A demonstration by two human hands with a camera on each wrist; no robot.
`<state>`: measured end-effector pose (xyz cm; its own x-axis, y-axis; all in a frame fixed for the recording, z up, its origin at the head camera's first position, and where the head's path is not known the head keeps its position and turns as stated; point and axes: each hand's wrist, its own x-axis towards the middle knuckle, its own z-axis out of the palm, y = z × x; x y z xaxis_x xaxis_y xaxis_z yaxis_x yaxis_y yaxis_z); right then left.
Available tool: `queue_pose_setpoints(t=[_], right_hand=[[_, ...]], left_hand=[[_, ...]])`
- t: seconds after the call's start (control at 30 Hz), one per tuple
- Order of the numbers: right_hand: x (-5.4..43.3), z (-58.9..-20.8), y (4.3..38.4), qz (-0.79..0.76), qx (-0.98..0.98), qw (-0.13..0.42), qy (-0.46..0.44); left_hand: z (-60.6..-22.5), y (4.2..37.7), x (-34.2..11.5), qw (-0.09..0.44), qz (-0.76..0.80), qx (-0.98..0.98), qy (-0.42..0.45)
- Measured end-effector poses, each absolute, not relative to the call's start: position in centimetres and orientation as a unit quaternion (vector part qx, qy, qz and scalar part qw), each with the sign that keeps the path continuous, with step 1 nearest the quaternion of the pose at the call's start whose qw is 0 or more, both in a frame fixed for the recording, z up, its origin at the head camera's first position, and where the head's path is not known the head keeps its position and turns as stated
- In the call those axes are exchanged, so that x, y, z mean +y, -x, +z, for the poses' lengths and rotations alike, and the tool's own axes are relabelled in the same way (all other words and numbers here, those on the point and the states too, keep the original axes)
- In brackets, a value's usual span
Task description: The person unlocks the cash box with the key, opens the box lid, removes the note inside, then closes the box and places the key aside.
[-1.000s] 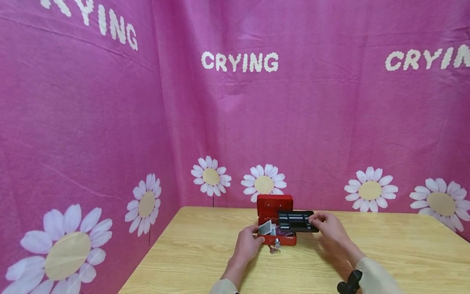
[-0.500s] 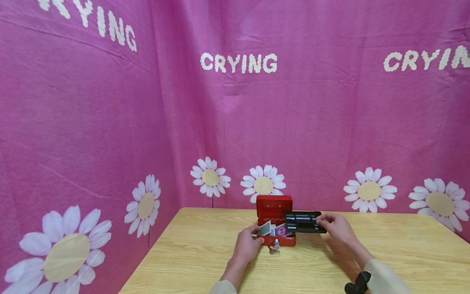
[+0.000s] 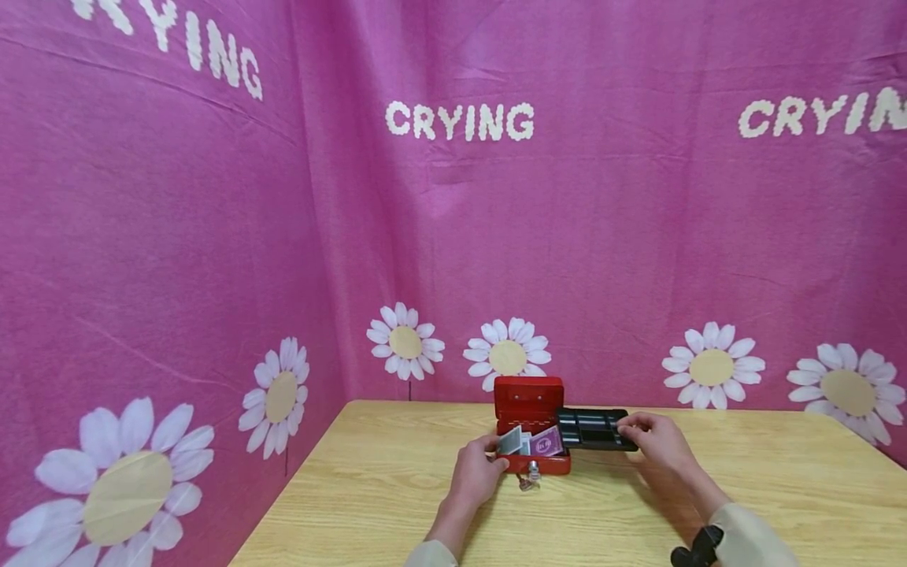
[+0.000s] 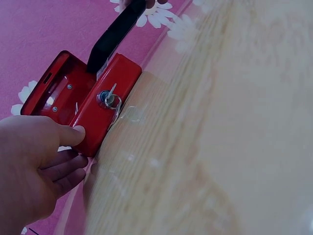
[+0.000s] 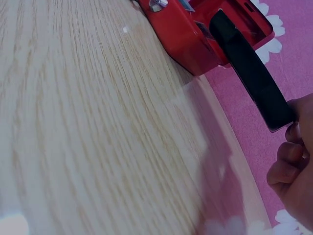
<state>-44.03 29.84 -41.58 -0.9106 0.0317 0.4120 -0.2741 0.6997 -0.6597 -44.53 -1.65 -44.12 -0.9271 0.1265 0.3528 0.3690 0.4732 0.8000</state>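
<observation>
A light wooden table (image 3: pixel 397 504) with visible grain carries the things. On it, near its far edge at about 12 o'clock, stands a red metal cash box (image 3: pixel 533 463) with its lid raised. At the 6 o'clock side of the box a key (image 3: pixel 529 477) hangs down to the tabletop.

I see a light wooden table (image 3: pixel 397 504) with a plain grain, set in a corner; behind and to the left of it hangs a pink cloth backdrop (image 3: pixel 602 236); white daisies (image 3: pixel 507 356) with tan centres run along its lower part; the white word "CRYING" (image 3: pixel 459 120) repeats across the top
</observation>
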Motion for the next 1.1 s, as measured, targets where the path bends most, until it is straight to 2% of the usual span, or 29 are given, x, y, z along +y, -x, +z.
queue_pose_setpoints(t=[0.33, 0.87, 1.1], right_hand=[[30.7, -41.6, 44.2, 0.378, -0.905, 0.189, -0.056], [30.7, -42.0, 44.7, 0.430, -0.892, 0.140, -0.002], [30.7, -42.4, 45.0, 0.401, -0.904, 0.150, 0.004]], left_hand=[[-43.8, 44.4, -1.8, 0.113, -0.494, -0.851, 0.136], [-44.0, 44.4, -1.8, 0.104, -0.493, -0.855, 0.125], [-44.0, 44.4, -1.7, 0.113, -0.494, -0.852, 0.136]])
